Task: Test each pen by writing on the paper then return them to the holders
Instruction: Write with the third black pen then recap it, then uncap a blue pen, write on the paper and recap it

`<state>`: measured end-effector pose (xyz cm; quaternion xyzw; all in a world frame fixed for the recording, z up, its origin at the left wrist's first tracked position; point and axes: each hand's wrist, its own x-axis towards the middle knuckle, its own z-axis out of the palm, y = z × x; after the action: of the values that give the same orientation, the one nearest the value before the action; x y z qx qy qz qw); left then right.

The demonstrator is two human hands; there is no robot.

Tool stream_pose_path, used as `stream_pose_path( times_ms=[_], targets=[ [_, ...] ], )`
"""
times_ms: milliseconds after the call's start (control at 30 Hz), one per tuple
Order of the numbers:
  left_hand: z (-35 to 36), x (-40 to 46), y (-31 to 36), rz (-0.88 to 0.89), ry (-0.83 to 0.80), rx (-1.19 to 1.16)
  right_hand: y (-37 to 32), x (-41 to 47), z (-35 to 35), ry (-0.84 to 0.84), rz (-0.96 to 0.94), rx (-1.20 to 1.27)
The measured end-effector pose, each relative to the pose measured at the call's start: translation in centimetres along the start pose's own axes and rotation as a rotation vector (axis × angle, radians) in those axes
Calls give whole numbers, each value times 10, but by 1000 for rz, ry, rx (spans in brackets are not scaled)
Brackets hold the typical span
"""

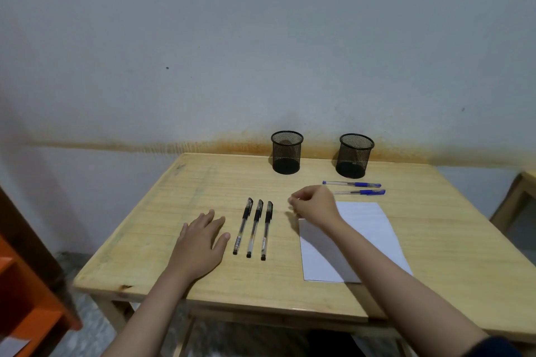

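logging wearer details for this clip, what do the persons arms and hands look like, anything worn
Both forearms are bare. The left hand and right hand show no gloves, rings, watch or bracelets that can be made out. The only clothing in view is a dark sleeve edge on the right arm, near the elbow at the bottom right corner. No sleeve shows on the left arm.

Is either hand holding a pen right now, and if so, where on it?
No. The left hand lies flat on the wooden table; the right hand is loosely curled over it, and no pen shows in it.

A plain home study corner: wooden table (203, 182) against a stained, painted wall (174, 66), mesh pen holders (286, 152).
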<state>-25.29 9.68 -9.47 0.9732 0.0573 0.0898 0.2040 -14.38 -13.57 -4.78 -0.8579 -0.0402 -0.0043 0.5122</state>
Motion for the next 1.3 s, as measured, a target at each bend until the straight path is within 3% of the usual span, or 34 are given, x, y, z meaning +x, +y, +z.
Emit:
stream_pose_path(
  times_ms=[100, 267, 700, 967, 1067, 1133, 1300],
  targets=[
    [0, 1, -1, -1, -2, 5, 15, 20, -44, 135, -93, -234],
    [1, 2, -1, -2, 14, -8, 48, 54, -99, 160, -59, -565],
    [-2, 3, 0, -11, 39, -40, 80, 77, -121, 99, -39, -553],
    [-9, 4, 4, -63, -5, -81, 40, 38, -124, 171, -272, -115],
    [-18, 8, 13, -157, -32, -239, 18, 7, -117, 160, -312, 173],
    [-22, 8, 33, -177, 35, -363, 10, -13, -111, 133, -302, 337],
    [-25, -5, 119, 35, 127, -545, 3, -56, -94, 57, -218, 560]
  ],
)
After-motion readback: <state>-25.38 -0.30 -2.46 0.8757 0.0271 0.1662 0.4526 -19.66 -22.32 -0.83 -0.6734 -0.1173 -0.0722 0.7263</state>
